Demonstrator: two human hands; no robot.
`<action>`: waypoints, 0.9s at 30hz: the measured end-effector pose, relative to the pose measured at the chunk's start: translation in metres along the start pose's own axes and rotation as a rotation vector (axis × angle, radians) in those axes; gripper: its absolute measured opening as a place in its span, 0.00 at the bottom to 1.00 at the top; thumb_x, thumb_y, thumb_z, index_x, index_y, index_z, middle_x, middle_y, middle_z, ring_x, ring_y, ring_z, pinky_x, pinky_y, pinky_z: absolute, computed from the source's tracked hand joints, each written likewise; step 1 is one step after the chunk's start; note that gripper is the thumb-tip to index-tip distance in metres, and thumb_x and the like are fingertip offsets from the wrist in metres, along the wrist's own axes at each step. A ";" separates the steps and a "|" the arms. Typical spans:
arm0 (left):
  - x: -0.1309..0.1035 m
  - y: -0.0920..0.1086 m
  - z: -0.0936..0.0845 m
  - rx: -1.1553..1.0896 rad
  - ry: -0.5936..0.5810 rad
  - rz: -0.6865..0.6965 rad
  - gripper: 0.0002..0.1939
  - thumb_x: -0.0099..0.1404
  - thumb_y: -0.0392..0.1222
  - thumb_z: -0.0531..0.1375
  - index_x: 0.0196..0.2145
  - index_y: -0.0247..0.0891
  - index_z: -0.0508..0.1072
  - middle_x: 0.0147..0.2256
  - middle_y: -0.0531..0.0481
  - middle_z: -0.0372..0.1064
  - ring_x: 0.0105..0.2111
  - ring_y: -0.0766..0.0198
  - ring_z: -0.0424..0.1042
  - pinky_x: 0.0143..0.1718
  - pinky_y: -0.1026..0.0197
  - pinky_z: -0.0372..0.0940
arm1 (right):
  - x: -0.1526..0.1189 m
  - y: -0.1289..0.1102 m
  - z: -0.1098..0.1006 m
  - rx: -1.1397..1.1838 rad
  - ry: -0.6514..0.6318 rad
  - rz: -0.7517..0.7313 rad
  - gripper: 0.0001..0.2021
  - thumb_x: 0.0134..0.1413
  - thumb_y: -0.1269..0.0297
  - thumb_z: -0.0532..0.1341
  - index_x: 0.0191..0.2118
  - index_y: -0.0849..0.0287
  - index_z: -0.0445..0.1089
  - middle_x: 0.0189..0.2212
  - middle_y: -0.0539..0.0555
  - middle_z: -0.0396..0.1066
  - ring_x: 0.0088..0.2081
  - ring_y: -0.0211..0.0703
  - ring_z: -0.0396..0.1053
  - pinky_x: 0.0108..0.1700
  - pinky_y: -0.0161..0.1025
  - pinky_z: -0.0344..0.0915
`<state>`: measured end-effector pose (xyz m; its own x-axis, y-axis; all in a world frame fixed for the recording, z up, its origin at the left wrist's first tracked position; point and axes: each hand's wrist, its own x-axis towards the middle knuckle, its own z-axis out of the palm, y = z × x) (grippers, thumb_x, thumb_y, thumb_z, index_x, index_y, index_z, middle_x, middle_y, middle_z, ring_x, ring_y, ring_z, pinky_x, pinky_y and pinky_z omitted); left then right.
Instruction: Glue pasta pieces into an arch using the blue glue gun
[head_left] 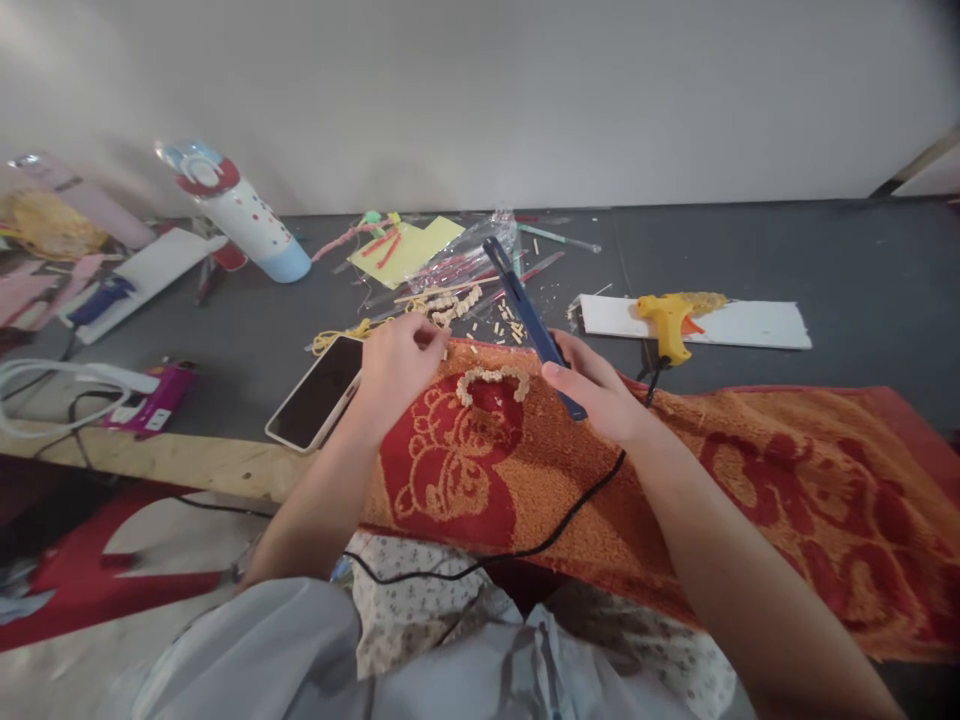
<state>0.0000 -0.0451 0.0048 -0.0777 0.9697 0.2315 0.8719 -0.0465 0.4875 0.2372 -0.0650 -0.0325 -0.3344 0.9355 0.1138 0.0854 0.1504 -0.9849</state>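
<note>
My right hand (592,385) is wrapped round a long dark-blue tool (529,318), its slotted end pointing up and away; its exact kind is unclear. My left hand (401,355) hovers at the towel's far edge with thumb and fingers pinched together; anything between them is too small to make out. Between the hands, a curved strip of small beige pieces (491,378) lies on the orange and red towel (570,490). Just beyond the left fingers are another beige strip (454,303) and several loose beige bits (511,325) on the dark table.
A yellow glue gun (667,322) rests on a white board (757,325), its black cord (551,535) crossing the towel. A phone (319,392) lies left. Behind are a yellow sheet (409,252), plastic wrappers (480,255) and a spotted bottle (244,215). A magenta box (154,400) sits far left.
</note>
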 end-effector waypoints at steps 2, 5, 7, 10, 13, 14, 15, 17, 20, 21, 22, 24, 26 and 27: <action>-0.003 0.002 0.001 0.155 -0.116 -0.015 0.12 0.62 0.46 0.58 0.24 0.39 0.71 0.28 0.48 0.74 0.29 0.61 0.71 0.34 0.60 0.61 | 0.000 -0.002 0.000 -0.012 0.017 -0.010 0.16 0.58 0.48 0.59 0.40 0.55 0.65 0.28 0.48 0.59 0.30 0.39 0.58 0.32 0.38 0.58; -0.006 0.004 0.003 0.253 -0.298 0.012 0.12 0.64 0.44 0.56 0.24 0.39 0.70 0.24 0.49 0.71 0.26 0.62 0.67 0.31 0.60 0.57 | -0.001 -0.004 0.001 -0.020 0.004 0.007 0.14 0.58 0.50 0.59 0.39 0.55 0.64 0.28 0.47 0.59 0.30 0.37 0.57 0.31 0.38 0.57; -0.007 0.004 0.005 0.313 -0.392 0.054 0.11 0.63 0.42 0.55 0.24 0.39 0.70 0.24 0.49 0.70 0.25 0.62 0.66 0.30 0.60 0.55 | -0.001 -0.005 0.002 -0.020 -0.005 0.024 0.13 0.58 0.51 0.60 0.40 0.56 0.64 0.28 0.47 0.59 0.30 0.38 0.57 0.32 0.38 0.57; -0.007 0.006 0.006 0.422 -0.458 0.081 0.11 0.63 0.41 0.54 0.26 0.38 0.71 0.26 0.47 0.72 0.27 0.59 0.69 0.30 0.59 0.56 | -0.001 -0.005 0.003 -0.016 -0.010 0.034 0.14 0.58 0.51 0.60 0.41 0.56 0.64 0.28 0.47 0.59 0.31 0.39 0.59 0.33 0.39 0.58; -0.007 0.010 0.007 0.492 -0.500 0.058 0.11 0.64 0.41 0.54 0.29 0.37 0.74 0.30 0.44 0.74 0.31 0.56 0.72 0.33 0.58 0.60 | -0.001 -0.005 0.004 -0.013 -0.024 0.022 0.13 0.58 0.52 0.60 0.41 0.56 0.64 0.28 0.48 0.61 0.32 0.40 0.60 0.34 0.40 0.59; -0.007 0.010 0.007 0.504 -0.511 0.053 0.11 0.64 0.40 0.53 0.30 0.37 0.74 0.31 0.43 0.75 0.33 0.55 0.73 0.35 0.58 0.61 | -0.001 -0.005 0.004 -0.010 -0.032 0.017 0.13 0.58 0.52 0.60 0.41 0.56 0.64 0.29 0.48 0.61 0.32 0.40 0.61 0.35 0.40 0.59; -0.007 0.011 0.007 0.512 -0.517 0.053 0.12 0.65 0.40 0.53 0.31 0.37 0.75 0.32 0.42 0.76 0.34 0.53 0.74 0.36 0.57 0.62 | -0.001 -0.004 0.004 -0.007 -0.038 0.011 0.13 0.58 0.52 0.60 0.40 0.56 0.64 0.29 0.49 0.61 0.32 0.40 0.60 0.35 0.40 0.60; -0.007 0.010 0.009 0.513 -0.516 0.060 0.13 0.65 0.40 0.52 0.33 0.36 0.76 0.34 0.41 0.76 0.36 0.52 0.75 0.38 0.56 0.64 | 0.000 -0.003 0.004 -0.001 -0.047 0.001 0.13 0.58 0.51 0.60 0.40 0.56 0.64 0.30 0.49 0.61 0.33 0.40 0.60 0.37 0.40 0.60; -0.007 0.007 0.010 0.523 -0.524 0.057 0.15 0.66 0.41 0.51 0.35 0.35 0.77 0.35 0.40 0.77 0.37 0.51 0.75 0.39 0.55 0.65 | 0.000 -0.002 0.004 0.002 -0.052 -0.008 0.15 0.58 0.50 0.60 0.41 0.56 0.65 0.34 0.50 0.62 0.36 0.42 0.61 0.41 0.41 0.61; -0.007 0.006 0.010 0.530 -0.532 0.049 0.15 0.67 0.42 0.51 0.36 0.35 0.77 0.36 0.39 0.77 0.37 0.50 0.75 0.39 0.55 0.65 | 0.000 -0.002 0.004 0.005 -0.056 -0.009 0.15 0.58 0.50 0.60 0.42 0.56 0.65 0.35 0.51 0.63 0.38 0.42 0.61 0.42 0.41 0.62; -0.007 0.005 0.010 0.536 -0.540 0.043 0.16 0.67 0.43 0.51 0.36 0.35 0.77 0.36 0.39 0.77 0.37 0.50 0.75 0.39 0.55 0.65 | 0.000 -0.002 0.004 0.009 -0.061 -0.008 0.16 0.58 0.50 0.60 0.43 0.56 0.65 0.36 0.51 0.63 0.38 0.42 0.61 0.43 0.41 0.62; -0.006 0.004 0.010 0.540 -0.550 0.040 0.16 0.67 0.44 0.51 0.35 0.35 0.77 0.36 0.38 0.77 0.38 0.49 0.76 0.39 0.54 0.65 | 0.000 -0.002 0.005 0.020 -0.066 -0.003 0.16 0.58 0.50 0.61 0.44 0.56 0.65 0.36 0.51 0.63 0.38 0.42 0.61 0.43 0.42 0.62; -0.004 0.004 0.010 0.539 -0.562 0.046 0.17 0.67 0.45 0.51 0.35 0.35 0.77 0.36 0.38 0.77 0.38 0.49 0.76 0.38 0.55 0.65 | -0.001 -0.002 0.005 0.029 -0.068 0.001 0.16 0.57 0.50 0.61 0.43 0.56 0.65 0.34 0.50 0.62 0.37 0.42 0.60 0.42 0.41 0.61; -0.004 0.004 0.009 0.541 -0.568 0.048 0.17 0.68 0.46 0.51 0.34 0.35 0.77 0.36 0.38 0.77 0.38 0.49 0.76 0.38 0.55 0.65 | -0.001 -0.002 0.005 0.029 -0.069 0.001 0.16 0.58 0.50 0.61 0.42 0.56 0.64 0.34 0.50 0.61 0.37 0.42 0.60 0.41 0.41 0.61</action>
<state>0.0084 -0.0466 -0.0020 0.0979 0.9504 -0.2953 0.9937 -0.1096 -0.0232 0.2322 -0.0681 -0.0310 -0.3979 0.9114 0.1048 0.0587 0.1393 -0.9885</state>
